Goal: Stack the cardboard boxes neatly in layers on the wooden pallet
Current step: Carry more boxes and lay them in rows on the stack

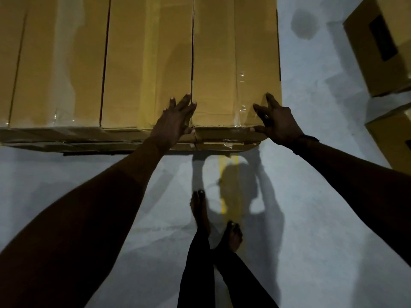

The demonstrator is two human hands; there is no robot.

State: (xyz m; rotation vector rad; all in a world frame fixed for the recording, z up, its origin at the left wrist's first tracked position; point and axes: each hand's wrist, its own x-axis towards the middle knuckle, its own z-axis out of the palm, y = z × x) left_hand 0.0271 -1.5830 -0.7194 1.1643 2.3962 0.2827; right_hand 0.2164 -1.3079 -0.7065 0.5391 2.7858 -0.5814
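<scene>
The rightmost box lay atop the stack at twelve o'clock, being squared into its row. The left hand and right hand pressed open-fingered on its near corners, gripping nothing. Next probably came fetching a loose box at two o'clock.

Both hands lie spread and flat on the near end of the rightmost cardboard box in the stack's top layer: the left hand over its seam with the middle box, the right hand at its outer corner. Two loose boxes sit on the grey floor, well apart to the right of the stack.
</scene>
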